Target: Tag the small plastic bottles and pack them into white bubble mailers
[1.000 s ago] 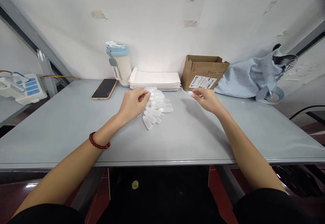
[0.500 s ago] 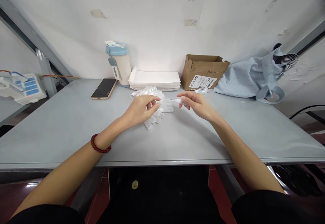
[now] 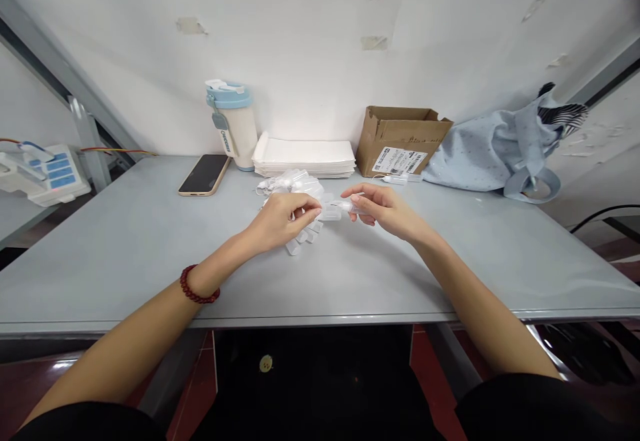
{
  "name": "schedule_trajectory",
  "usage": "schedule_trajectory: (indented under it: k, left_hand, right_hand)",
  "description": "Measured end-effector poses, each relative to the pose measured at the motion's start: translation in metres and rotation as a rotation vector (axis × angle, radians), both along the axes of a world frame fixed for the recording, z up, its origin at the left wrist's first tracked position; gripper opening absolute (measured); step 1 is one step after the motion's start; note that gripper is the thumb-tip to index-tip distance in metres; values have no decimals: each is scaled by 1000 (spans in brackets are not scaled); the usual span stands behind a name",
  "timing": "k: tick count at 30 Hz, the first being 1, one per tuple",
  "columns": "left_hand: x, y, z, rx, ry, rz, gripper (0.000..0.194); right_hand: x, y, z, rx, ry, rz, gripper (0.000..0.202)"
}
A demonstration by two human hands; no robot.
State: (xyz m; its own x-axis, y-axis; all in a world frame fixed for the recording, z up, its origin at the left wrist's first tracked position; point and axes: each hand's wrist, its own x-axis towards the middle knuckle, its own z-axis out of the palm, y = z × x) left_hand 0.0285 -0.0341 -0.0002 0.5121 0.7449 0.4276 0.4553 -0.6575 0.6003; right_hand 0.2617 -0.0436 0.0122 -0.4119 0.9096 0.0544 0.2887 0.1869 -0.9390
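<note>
1. Grip first: the left hand (image 3: 283, 220) has thumb and fingers pinched together on a small clear plastic piece (image 3: 331, 210), and the right hand (image 3: 383, 206) pinches the other end of the same piece, so both hands are clamped on it just above the surface (image 3: 125, 241).
2. Held piece: it sits between the two sets of fingertips, near the middle of the surface, directly over the edge of a pile of clear plastic pieces (image 3: 300, 191). Its exact shape is too small to make out.
3. Pile: the loose clear pieces lie on the surface under and at 12 o'clock from the left hand, some poking out at 6 o'clock below the fingers.
4. Wrist: a dark red bead bracelet (image 3: 196, 288) circles the left wrist.
5. At 12 o'clock from the pile, a stack of white flat bags (image 3: 305, 156) lies against the wall.
6. At 11 o'clock stands a white tumbler (image 3: 233, 124) with a blue lid; vertical lettering runs down its side, too small to read.
7. At 10 o'clock a phone (image 3: 204, 174) lies screen up with a dark display.
8. At 1 o'clock sits an open cardboard box (image 3: 403, 138) bearing a white shipping label (image 3: 400, 160) with black print and a barcode; the words cannot be read.
9. At 2 o'clock a pale blue cloth bag (image 3: 495, 151) is slumped on the surface.
10. At the far 9 o'clock edge sits a white device with blue buttons (image 3: 47, 174).
</note>
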Motion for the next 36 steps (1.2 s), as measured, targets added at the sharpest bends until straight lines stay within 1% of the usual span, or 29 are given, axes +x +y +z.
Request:
schedule_trajectory:
  k: [7,11,20,29,36]
  left_hand:
    - [4,-7,5,-246,-147,-35,22]
    - [4,-9,7,-315,-180,-48,22]
    - [3,-8,7,-311,-189,-56,20]
    - [2,-9,12,-293,-181,-47,20]
    - [1,-9,11,-290,-166,-57,19]
  right_hand:
    - [-8,-8,3,-33,51,58,32]
    - [-11,-11,4,-41,64,72,31]
    - [-9,-9,2,-30,85,51,31]
    - [-8,-9,1,-20,100,45,31]
    - [-8,-8,0,-24,107,59,30]
